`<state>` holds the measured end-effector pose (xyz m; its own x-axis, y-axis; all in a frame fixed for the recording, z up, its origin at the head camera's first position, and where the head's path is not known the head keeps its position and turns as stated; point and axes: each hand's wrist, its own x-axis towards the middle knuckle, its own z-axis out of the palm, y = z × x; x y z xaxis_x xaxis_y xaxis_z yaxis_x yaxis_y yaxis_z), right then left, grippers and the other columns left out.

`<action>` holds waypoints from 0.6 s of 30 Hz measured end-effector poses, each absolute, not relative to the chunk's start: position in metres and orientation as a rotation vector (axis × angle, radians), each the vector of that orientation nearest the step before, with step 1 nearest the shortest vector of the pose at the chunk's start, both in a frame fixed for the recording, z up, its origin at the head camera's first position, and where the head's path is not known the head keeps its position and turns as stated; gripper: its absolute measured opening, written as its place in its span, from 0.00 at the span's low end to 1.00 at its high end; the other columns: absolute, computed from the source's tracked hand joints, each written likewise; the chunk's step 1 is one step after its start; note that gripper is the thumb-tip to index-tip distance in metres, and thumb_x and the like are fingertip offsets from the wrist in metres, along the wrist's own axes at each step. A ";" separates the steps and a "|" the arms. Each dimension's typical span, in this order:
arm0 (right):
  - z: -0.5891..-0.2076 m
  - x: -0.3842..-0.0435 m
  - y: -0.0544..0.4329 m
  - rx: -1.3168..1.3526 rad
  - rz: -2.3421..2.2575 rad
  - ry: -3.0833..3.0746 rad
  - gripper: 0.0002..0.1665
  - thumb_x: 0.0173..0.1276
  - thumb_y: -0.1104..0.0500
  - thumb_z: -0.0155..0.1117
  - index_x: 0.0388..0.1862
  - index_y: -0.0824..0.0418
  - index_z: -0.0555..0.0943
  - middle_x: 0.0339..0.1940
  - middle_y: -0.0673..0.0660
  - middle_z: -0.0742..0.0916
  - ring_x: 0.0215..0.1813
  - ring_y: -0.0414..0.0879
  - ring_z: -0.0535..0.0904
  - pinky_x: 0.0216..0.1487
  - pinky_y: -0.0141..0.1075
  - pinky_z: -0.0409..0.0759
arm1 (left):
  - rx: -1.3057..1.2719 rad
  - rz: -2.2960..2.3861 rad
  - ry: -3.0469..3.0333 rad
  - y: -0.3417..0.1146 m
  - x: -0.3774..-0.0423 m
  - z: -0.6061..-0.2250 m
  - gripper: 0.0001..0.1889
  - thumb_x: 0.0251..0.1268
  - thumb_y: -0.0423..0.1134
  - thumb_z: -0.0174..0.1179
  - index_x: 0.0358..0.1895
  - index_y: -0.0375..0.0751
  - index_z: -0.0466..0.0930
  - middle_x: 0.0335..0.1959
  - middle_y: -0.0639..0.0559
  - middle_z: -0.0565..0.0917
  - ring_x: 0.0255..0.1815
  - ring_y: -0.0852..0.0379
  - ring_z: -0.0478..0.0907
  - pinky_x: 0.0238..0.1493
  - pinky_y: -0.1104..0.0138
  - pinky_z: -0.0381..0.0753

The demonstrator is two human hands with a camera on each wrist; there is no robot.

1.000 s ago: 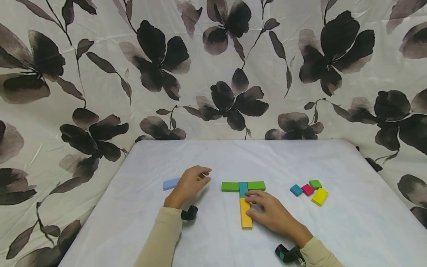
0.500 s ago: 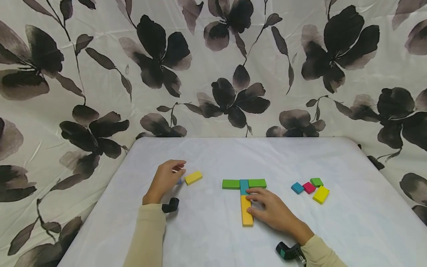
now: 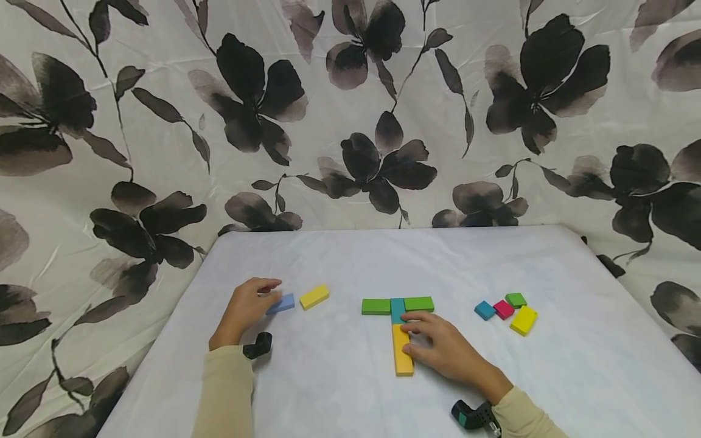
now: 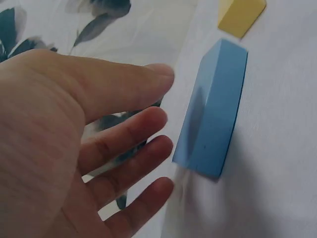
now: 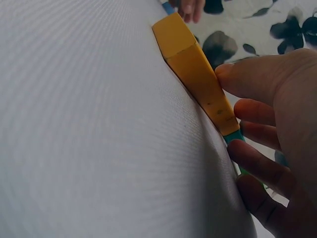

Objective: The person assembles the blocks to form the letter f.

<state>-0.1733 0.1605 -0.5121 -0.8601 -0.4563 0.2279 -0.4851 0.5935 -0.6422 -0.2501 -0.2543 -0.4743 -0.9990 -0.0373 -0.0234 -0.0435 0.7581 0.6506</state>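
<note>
In the head view my left hand [image 3: 243, 310] reaches over the near end of a periwinkle-blue block [image 3: 283, 303]. The left wrist view shows its thumb and loosely bent fingers just beside that blue block [image 4: 218, 109], holding nothing. My right hand [image 3: 443, 347] lies at the right side of an orange block [image 3: 402, 359], thumb tip on its edge [image 5: 198, 74] and fingertips close to a teal block [image 3: 397, 304]. The teal block caps the orange one, with a green block [image 3: 376, 306] to its left and another green block [image 3: 418, 303] to its right, forming a T.
A yellow block [image 3: 314, 297] lies right of the blue one. On the right side are a loose teal block [image 3: 484, 310], a red block [image 3: 504, 309], a green block [image 3: 515, 299] and a bright yellow block [image 3: 524, 320]. White cloth [image 3: 339, 389] covers the table; a floral curtain hangs behind.
My left hand has drawn away to the left from the yellow block, uncovering it, and now sits at the blue block. The right hand has stayed at the orange block.
</note>
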 end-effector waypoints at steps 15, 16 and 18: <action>-0.507 -0.172 0.159 0.831 1.148 -2.779 0.22 0.69 0.46 0.69 0.58 0.53 0.84 0.66 0.45 0.78 0.66 0.45 0.74 0.64 0.50 0.75 | 0.005 0.995 2.872 -0.264 -0.247 -0.475 0.28 0.66 0.46 0.67 0.65 0.35 0.77 0.61 0.37 0.79 0.63 0.39 0.74 0.65 0.45 0.71; -0.507 -0.172 0.159 0.829 1.148 -2.781 0.22 0.69 0.46 0.69 0.58 0.53 0.84 0.66 0.45 0.78 0.66 0.45 0.74 0.64 0.50 0.75 | 0.001 0.996 2.868 -0.264 -0.247 -0.475 0.28 0.66 0.46 0.68 0.65 0.35 0.77 0.61 0.37 0.79 0.63 0.39 0.74 0.65 0.45 0.71; -0.508 -0.172 0.159 0.826 1.147 -2.780 0.22 0.69 0.46 0.69 0.58 0.53 0.84 0.65 0.45 0.78 0.65 0.44 0.75 0.64 0.49 0.75 | -0.005 0.989 2.865 -0.264 -0.247 -0.476 0.28 0.65 0.47 0.68 0.65 0.35 0.78 0.61 0.37 0.79 0.62 0.39 0.74 0.64 0.44 0.71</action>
